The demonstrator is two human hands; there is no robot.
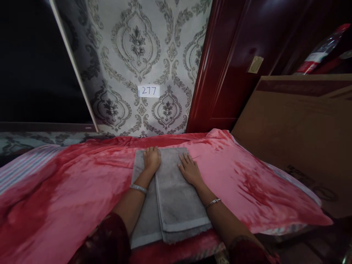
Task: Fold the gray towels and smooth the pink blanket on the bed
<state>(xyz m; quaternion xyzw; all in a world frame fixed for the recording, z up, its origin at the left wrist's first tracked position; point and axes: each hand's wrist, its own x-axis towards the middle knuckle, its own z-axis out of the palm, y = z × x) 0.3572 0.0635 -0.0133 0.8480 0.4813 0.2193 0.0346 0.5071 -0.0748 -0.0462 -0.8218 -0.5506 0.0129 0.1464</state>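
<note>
A grey towel (180,198) lies partly folded on the red and pink blanket, its right part doubled over and its left part a lower layer. Near the far edge of the towel, beside the fold, my left hand (152,160) rests with its fingers bent and close together on the cloth. My right hand (190,169) lies flat on the towel's right side, fingers stretched out and slightly apart. The fingertips of the left hand are partly hidden by their bend.
The blanket (93,194) covers the surface in front of the patterned wall (137,47). A paper label (149,91) reading 277 is on the wall. A dark screen (41,66) stands at left; a large cardboard box (297,139) and a plastic bottle (320,53) are at right.
</note>
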